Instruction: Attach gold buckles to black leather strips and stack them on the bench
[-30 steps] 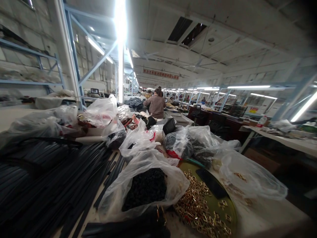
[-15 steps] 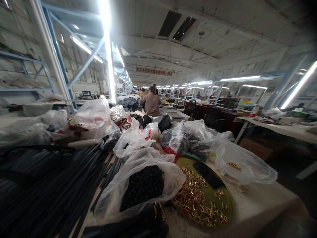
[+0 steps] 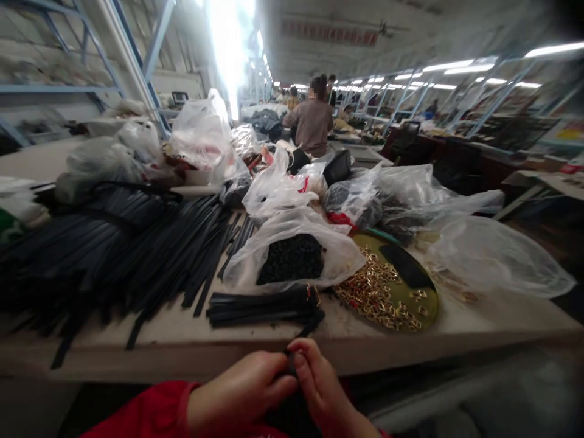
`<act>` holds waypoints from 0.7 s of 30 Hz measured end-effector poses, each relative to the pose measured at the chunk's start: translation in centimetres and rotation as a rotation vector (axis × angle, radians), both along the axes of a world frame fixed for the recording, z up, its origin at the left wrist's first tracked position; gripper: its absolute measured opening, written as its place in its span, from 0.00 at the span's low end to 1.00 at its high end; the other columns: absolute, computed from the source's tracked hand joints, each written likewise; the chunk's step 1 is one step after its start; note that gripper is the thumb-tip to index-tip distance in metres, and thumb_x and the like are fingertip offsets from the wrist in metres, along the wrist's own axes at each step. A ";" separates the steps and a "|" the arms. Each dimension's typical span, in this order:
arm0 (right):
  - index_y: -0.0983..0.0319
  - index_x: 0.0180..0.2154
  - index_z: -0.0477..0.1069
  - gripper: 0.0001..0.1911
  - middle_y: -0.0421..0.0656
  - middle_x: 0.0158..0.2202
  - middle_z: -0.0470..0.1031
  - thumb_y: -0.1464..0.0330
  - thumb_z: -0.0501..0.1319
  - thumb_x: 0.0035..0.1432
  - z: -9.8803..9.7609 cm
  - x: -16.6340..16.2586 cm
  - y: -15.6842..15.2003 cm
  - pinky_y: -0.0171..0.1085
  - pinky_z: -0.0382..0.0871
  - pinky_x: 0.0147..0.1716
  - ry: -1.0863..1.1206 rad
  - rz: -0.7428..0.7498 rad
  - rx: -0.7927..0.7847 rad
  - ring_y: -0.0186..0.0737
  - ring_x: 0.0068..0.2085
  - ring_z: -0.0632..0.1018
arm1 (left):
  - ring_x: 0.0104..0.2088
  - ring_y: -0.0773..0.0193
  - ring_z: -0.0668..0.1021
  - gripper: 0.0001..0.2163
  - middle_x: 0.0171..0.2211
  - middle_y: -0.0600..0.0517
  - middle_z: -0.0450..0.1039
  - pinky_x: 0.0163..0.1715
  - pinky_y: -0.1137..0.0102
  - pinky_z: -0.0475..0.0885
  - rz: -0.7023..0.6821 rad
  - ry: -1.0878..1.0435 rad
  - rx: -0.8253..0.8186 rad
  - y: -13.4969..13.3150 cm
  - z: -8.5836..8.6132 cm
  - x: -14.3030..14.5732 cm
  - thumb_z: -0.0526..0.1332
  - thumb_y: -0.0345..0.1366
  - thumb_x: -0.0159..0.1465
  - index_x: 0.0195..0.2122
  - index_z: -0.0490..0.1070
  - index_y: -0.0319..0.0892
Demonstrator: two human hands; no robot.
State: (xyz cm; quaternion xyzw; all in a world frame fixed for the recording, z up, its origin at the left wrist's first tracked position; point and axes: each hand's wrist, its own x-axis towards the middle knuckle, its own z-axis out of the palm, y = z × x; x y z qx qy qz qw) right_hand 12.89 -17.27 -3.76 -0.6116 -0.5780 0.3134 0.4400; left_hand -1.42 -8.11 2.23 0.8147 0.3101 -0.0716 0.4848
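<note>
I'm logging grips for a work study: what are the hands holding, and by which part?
Both hands, left hand and right hand, pinch one black strap at its near end, below the table edge.

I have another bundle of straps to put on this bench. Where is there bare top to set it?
Bare table shows right of the round tray, below the clear bag, and along the front edge left of the strap bundle. The strap pile and bags behind are crowded.

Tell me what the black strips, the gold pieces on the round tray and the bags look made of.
Black strips: likely leather or faux leather, matte, flat and limp. Gold pieces: probably polished metal, glinting. Round tray: olive with a smooth sheen, material unclear. Bags: thin clear plastic film, crinkled and see-through.
</note>
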 end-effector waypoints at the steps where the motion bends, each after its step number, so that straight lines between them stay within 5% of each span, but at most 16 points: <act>1: 0.61 0.43 0.61 0.14 0.40 0.26 0.70 0.62 0.44 0.62 -0.3 0.1 -0.3 0.32 0.65 0.26 -0.004 -0.065 -0.015 0.35 0.27 0.73 | 0.31 0.63 0.74 0.11 0.31 0.53 0.73 0.30 0.73 0.67 0.009 0.011 0.089 0.0 -0.2 -0.2 0.55 0.41 0.59 0.36 0.71 0.41; 6: 0.63 0.43 0.62 0.16 0.43 0.31 0.73 0.59 0.51 0.58 -2.2 1.9 -0.3 0.35 0.67 0.31 0.010 -0.368 -0.103 0.39 0.32 0.75 | 0.36 0.57 0.75 0.12 0.36 0.48 0.72 0.35 0.68 0.68 0.088 0.151 0.434 -0.3 -2.6 0.3 0.58 0.38 0.56 0.40 0.66 0.39; 12: 0.64 0.41 0.64 0.21 0.40 0.25 0.71 0.55 0.57 0.51 -3.6 3.1 0.7 0.36 0.66 0.25 0.186 -0.456 -0.143 0.38 0.25 0.73 | 0.37 0.57 0.73 0.10 0.36 0.45 0.69 0.36 0.64 0.69 -0.013 0.182 0.696 -0.8 -6.3 3.1 0.47 0.24 0.61 0.36 0.66 0.37; 18: 0.62 0.44 0.59 0.25 0.41 0.28 0.72 0.54 0.60 0.48 -4.1 2.2 0.3 0.38 0.70 0.25 0.515 -0.558 -0.107 0.39 0.26 0.75 | 0.36 0.57 0.72 0.10 0.34 0.45 0.68 0.36 0.63 0.68 -0.035 0.142 0.808 2.8 -3.9 3.5 0.47 0.24 0.60 0.36 0.66 0.37; 21: 0.60 0.42 0.59 0.17 0.43 0.31 0.73 0.56 0.53 0.56 -3.9 1.5 0.3 0.40 0.73 0.27 0.435 -0.506 -0.076 0.41 0.28 0.77 | 0.40 0.57 0.71 0.10 0.38 0.45 0.68 0.42 0.62 0.66 0.015 0.100 0.834 4.9 -2.9 3.1 0.49 0.26 0.59 0.40 0.67 0.37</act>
